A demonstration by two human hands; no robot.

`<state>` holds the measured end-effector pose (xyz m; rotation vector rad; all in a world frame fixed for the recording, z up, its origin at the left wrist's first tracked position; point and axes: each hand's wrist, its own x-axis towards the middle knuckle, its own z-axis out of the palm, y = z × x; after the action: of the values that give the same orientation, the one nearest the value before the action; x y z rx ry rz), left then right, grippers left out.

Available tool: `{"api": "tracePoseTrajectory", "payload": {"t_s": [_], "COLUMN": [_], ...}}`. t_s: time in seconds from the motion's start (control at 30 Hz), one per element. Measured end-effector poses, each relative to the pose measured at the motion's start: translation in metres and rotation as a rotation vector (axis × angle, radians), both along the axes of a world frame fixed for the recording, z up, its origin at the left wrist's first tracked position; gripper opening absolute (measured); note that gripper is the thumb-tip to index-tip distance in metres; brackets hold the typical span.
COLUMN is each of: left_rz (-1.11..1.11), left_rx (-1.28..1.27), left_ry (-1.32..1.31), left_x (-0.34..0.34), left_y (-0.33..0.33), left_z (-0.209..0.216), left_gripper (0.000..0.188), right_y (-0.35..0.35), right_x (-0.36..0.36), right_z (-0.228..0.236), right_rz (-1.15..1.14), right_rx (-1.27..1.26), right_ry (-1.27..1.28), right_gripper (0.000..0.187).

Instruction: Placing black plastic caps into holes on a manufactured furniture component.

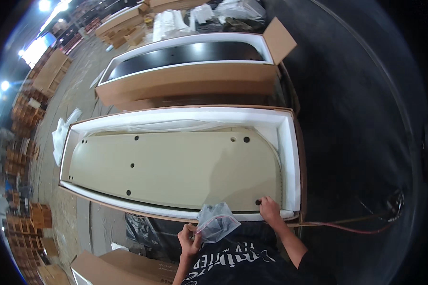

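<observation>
From the head camera, looking down, a long open cardboard box (301, 156) lies across the middle of the view, lined with white foam (290, 152) along its edges and right end. Inside it lies a large flat beige panel (176, 168) with several dark round holes scattered over its face. The right hand (270, 209) rests on the panel's near right corner, fingers bent with the tips pressed at a small dark hole (258, 202) there; whether anything is pinched between them cannot be told. The left hand (189, 239) is held close to the body, just below the box's near edge, closed on the lower part of a small clear plastic bag (216, 221) with a red strip along its opening. The bag stands up between the two hands, overlapping the foam at the near edge. Behind the first box lies a second open box (190, 78), holding a black panel (185, 54) framed in white foam, its end flap raised at the right. A crumpled sheet of white plastic (62, 133) lies on the floor by the first box's left end. More flat cardboard boxes (121, 268) lie at the lower left, and stacks of wooden pallets (21, 118) run along the left side.
</observation>
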<state>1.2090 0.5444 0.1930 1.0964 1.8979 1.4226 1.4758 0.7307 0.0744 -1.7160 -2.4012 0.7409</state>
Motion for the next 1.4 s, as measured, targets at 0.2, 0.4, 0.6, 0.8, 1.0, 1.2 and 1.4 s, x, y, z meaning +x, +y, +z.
{"api": "tracePoseTrajectory", "payload": {"t_s": [0.2,0.4,0.6,0.8,1.0,1.2,1.4], "left_rz": [-0.045,-0.078,-0.096,-0.069,-0.056,-0.052,-0.070], "left_rx": [0.008,0.046,0.041,0.040,0.046,0.037,0.035], "left_ry": [0.049,0.045,0.027,0.029,-0.001,0.043,0.033], "left_x": [-0.003,-0.007,-0.008,-0.006,-0.006,-0.004,-0.004], "left_y": [0.003,0.009,0.009,0.009,0.009,0.015,0.012], "left_z": [-0.002,-0.001,0.001,-0.001,-0.001,0.002,-0.002], "left_gripper": [0.016,0.015,0.014,0.011,0.011,0.010,0.012], "right_y": [0.005,0.006,0.005,0.003,0.007,0.011,0.010], "right_x": [0.008,0.012,0.006,0.005,0.006,0.011,0.015], "right_z": [-0.002,0.001,0.004,0.002,0.006,0.018,0.017], "right_rz": [-0.049,0.047,-0.065,-0.007,0.007,0.098,0.198], "right_rx": [-0.067,-0.084,0.037,-0.031,-0.008,-0.075,-0.088], "right_ry": [-0.116,0.281,0.139,0.234,0.247,0.127,0.100], "right_gripper": [0.014,0.021,0.026,0.026,0.023,0.023,0.019]}}
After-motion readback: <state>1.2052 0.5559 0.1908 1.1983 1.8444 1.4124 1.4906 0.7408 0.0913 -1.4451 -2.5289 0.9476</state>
